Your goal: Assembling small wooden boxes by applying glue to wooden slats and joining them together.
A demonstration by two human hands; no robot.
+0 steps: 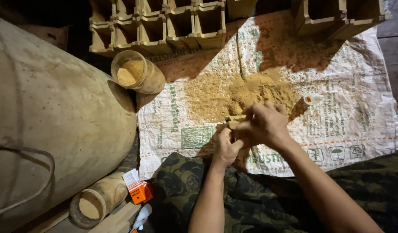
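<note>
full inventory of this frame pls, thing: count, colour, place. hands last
small wooden piece: 1, tan, held between both hands over the sack
sawdust pile: 1, ochre, middle of the sack
woven sack: 1, white with green print, spread flat as a mat
wooden boxes: two groups, tan, open-topped, along the top edge
jar: 1, clear, part-filled with ochre powder, on its side at the sack's left edge
second jar: 1, dusty, on its side, lower left
small bottle: 1, white with orange tip, on the sack right of the pile
carton: 1, orange and white, lower left
large drum: 1, beige, left side
camouflage cloth: dark green, bottom
left hand: grips the piece
right hand: grips the piece from above
</note>
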